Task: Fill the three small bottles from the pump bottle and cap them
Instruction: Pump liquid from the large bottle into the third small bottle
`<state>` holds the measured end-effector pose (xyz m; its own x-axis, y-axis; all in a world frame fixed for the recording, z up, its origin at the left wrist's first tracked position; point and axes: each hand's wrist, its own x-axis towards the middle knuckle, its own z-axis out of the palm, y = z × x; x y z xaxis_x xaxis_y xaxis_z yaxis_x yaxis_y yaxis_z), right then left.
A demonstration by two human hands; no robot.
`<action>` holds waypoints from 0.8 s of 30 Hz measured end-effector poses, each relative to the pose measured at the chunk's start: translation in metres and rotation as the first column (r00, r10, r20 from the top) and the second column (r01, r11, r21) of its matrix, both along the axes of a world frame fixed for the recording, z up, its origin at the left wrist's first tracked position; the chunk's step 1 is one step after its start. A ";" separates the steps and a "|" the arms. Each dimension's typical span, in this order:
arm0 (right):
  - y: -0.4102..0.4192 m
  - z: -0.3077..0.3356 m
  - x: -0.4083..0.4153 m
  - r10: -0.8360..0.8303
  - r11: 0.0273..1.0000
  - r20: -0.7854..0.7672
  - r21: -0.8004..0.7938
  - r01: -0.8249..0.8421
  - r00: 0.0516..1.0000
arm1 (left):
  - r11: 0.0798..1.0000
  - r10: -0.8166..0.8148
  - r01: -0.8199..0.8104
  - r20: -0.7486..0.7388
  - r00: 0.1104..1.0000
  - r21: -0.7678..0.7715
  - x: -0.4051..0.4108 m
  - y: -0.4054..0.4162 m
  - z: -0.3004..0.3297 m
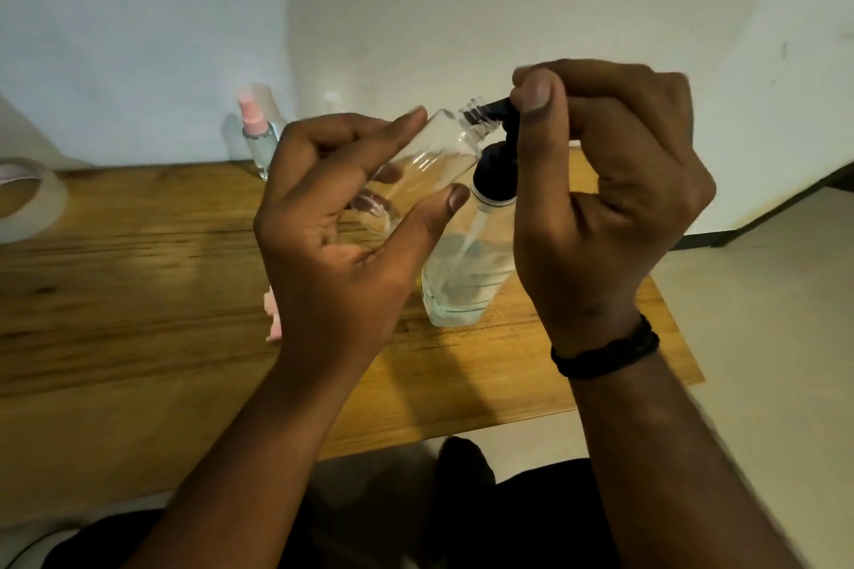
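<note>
- The small clear bottle (430,157) is lying tilted in the air above the desk (138,273), its long axis running from lower left to upper right, base toward the camera and threaded open neck pointing up and right.
- The neck is meeting the black spout of the pump bottle (466,263); the spout tip is sitting at or just inside the opening.
- The pump bottle is standing on the desk near its right edge, leaning slightly, its long axis near vertical with the black pump head uppermost. Clear liquid is filling its lower part, and the dip tube is showing through the wall.
- The left hand (342,222) is cradling the small bottle, palm turned toward the camera, fingers curving round the far side and thumb pressing the near side; this grip is partly closed round the bottle.
- The right hand (600,199) is hanging over the pump head with the wrist bent downward, fingers curled and thumb tip bearing on the black pump top; this grip is closed on the pump head. A black wristband (605,349) is circling that wrist.
- A capped small bottle with a pink sprayer (259,139) is standing upright at the back of the desk by the wall.
- Another clear bottle top (332,102) is showing behind the left fingers, blurred.
- A roll of tape (27,199) is lying at the left edge.
</note>
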<state>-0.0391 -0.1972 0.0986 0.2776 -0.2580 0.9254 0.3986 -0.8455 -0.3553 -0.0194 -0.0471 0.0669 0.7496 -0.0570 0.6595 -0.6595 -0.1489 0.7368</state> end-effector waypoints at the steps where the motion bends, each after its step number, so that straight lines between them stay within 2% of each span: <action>1: 0.000 0.000 0.000 -0.016 1.000 0.002 -0.003 0.016 1.000 | 1.000 0.000 0.000 -0.003 1.000 -0.010 0.000 -0.001 0.000; 9: 0.007 -0.015 0.005 -0.056 0.995 0.046 0.087 0.052 0.997 | 0.991 0.059 -0.070 -0.097 0.994 -0.116 -0.004 -0.002 0.002; 24: 0.008 -0.006 0.007 -0.056 0.994 -0.021 0.098 0.057 0.998 | 0.996 0.093 -0.092 0.040 0.995 -0.021 0.001 0.005 -0.003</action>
<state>-0.0324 -0.1894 0.0928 0.2763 -0.3631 0.8899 0.3439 -0.8272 -0.4443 -0.0188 -0.0419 0.0637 0.7234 0.0245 0.6900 -0.6732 -0.1967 0.7128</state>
